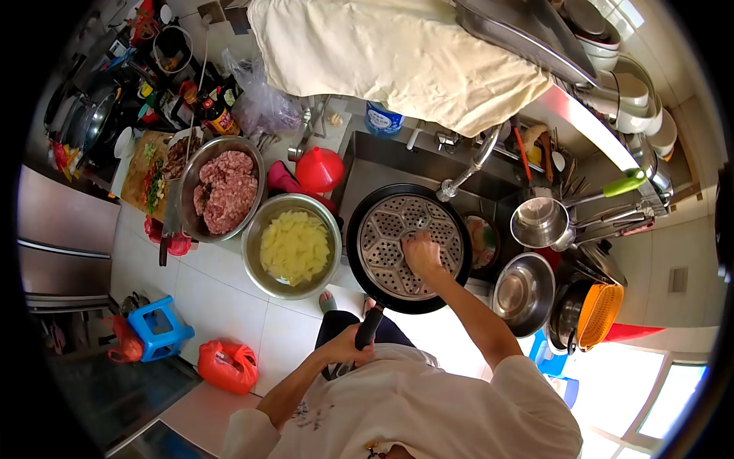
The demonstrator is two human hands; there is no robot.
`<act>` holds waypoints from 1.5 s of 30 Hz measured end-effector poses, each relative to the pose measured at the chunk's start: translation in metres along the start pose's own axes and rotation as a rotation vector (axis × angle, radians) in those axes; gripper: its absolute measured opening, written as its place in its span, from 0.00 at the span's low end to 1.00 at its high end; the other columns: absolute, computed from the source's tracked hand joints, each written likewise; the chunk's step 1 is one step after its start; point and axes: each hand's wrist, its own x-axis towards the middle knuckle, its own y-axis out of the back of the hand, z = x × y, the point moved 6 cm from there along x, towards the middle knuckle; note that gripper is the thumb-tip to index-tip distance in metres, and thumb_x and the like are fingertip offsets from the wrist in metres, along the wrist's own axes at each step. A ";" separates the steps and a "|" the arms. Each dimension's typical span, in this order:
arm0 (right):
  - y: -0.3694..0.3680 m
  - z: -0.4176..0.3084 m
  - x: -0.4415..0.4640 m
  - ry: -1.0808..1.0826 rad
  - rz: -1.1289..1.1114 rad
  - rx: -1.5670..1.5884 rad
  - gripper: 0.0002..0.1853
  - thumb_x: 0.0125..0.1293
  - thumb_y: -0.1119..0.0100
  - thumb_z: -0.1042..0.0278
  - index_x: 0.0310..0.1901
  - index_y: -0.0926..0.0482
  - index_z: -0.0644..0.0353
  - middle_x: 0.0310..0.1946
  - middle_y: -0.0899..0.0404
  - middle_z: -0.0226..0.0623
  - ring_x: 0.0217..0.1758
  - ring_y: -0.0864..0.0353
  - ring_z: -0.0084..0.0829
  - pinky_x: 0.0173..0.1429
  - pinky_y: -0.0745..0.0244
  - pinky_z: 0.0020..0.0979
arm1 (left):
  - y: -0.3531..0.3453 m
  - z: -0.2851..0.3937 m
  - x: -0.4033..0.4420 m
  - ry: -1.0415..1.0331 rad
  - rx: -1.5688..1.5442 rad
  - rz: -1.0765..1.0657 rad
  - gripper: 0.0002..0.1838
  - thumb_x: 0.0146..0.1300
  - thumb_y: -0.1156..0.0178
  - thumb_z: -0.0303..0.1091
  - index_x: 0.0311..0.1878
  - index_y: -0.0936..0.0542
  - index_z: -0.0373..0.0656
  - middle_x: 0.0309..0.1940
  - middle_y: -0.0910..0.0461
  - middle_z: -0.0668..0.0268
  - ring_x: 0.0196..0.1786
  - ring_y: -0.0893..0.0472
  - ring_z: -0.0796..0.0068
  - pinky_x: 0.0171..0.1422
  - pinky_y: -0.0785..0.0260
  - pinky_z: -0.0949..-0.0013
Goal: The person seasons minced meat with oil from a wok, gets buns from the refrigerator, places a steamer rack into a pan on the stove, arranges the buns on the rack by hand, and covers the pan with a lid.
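Observation:
My left hand [355, 346] is wrapped around the black handle of a frying pan [357, 269], which is held over the sink's near edge. Inside the pan lies a round perforated metal steamer rack [382, 229]. My right hand [422, 254] is closed at the middle of this rack, its fingers curled down; what exactly they pinch is partly hidden. Left of the pan, a steel bowl [251, 246] holds pale yellow sliced pieces [294, 246] in liquid. Farther left stands another steel bowl [258, 200] with minced meat [226, 191].
A faucet [451, 187] reaches over the sink [367, 164] beyond the pan. On the right are a small saucepan [539, 222], a steel basin [524, 294] and an orange basket [600, 315]. A cutting board [138, 180] with chopped vegetables and a cleaver [170, 210] lie left.

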 end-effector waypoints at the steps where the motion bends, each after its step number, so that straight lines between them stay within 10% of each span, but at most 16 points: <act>1: 0.001 -0.004 -0.005 0.012 0.001 -0.020 0.20 0.67 0.50 0.58 0.29 0.18 0.67 0.37 0.24 0.49 0.45 0.23 0.44 0.33 0.20 0.39 | -0.003 -0.001 -0.005 -0.006 0.001 0.002 0.16 0.49 0.35 0.21 0.36 0.34 0.41 0.21 0.30 0.70 0.19 0.29 0.80 0.22 0.35 0.75; 25: 0.167 -0.270 -0.112 0.352 0.000 -0.079 0.09 0.58 0.46 0.69 0.33 0.20 0.66 0.35 0.24 0.46 0.47 0.24 0.43 0.39 0.21 0.36 | -0.003 -0.035 -0.297 -0.209 -0.006 -0.110 0.16 0.49 0.38 0.17 0.35 0.34 0.42 0.22 0.33 0.71 0.19 0.31 0.81 0.22 0.37 0.75; 45: 0.106 -0.775 0.090 1.000 -0.210 0.138 0.18 0.63 0.44 0.57 0.38 0.22 0.67 0.43 0.26 0.45 0.51 0.27 0.45 0.51 0.27 0.40 | 0.238 -0.021 -0.564 -0.479 -0.217 0.588 0.16 0.47 0.37 0.16 0.32 0.34 0.42 0.22 0.32 0.70 0.19 0.30 0.80 0.22 0.36 0.75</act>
